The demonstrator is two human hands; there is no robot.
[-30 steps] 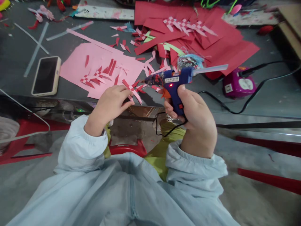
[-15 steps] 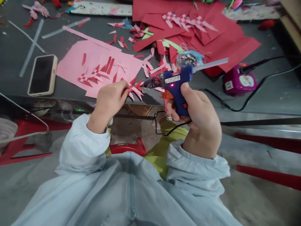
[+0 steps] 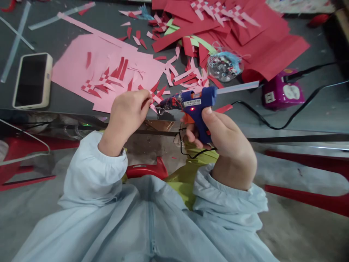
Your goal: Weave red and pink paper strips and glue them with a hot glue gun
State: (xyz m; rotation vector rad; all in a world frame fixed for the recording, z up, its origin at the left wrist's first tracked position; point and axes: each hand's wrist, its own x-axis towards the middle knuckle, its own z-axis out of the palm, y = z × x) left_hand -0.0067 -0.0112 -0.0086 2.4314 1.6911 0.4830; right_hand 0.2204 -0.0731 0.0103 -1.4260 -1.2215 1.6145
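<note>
Glue gun [image 3: 199, 107], gripped in right hand [image 3: 225, 136], pointed leftward at woven paper piece [image 3: 157, 97] pinched by left hand [image 3: 127, 113]; nozzle [image 3: 165, 103] contact unclear.

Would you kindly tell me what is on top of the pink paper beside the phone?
On the pink paper lie red strips and red-and-pink checkered pieces. Whatever lies behind the left hand, or underneath those pieces, is hidden.

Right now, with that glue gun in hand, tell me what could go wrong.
Burn: the glue gun, its red light lit, points close to the left hand, which pinches the woven paper piece; a slip might burn it.
Snag: the black cord loops below the right hand and could catch.
Mess: stray glue might land on the nearby paper scraps.
</note>
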